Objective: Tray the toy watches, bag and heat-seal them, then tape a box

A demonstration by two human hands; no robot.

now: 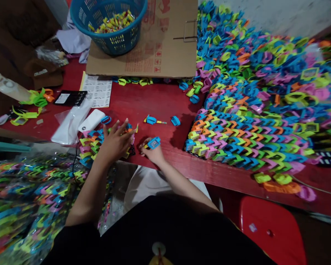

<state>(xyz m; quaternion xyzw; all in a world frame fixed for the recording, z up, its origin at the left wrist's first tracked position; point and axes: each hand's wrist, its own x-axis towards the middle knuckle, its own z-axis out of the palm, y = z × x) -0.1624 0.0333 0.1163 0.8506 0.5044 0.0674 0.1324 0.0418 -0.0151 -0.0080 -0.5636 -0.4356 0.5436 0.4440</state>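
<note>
My left hand has its fingers spread over a bunch of colourful watch-like bands at the table's front edge. To its right, my right hand is closed, with a blue toy watch at its fingers. A small yellow piece shows by the fingertips. Beyond the hands lie another blue watch with a thin yellow stick beside it and a separate blue piece.
A blue basket of small yellow packets sits on a cardboard box. Rows of bands and a large pile fill the right. A white device and plastic bags lie left. A red stool stands at the lower right.
</note>
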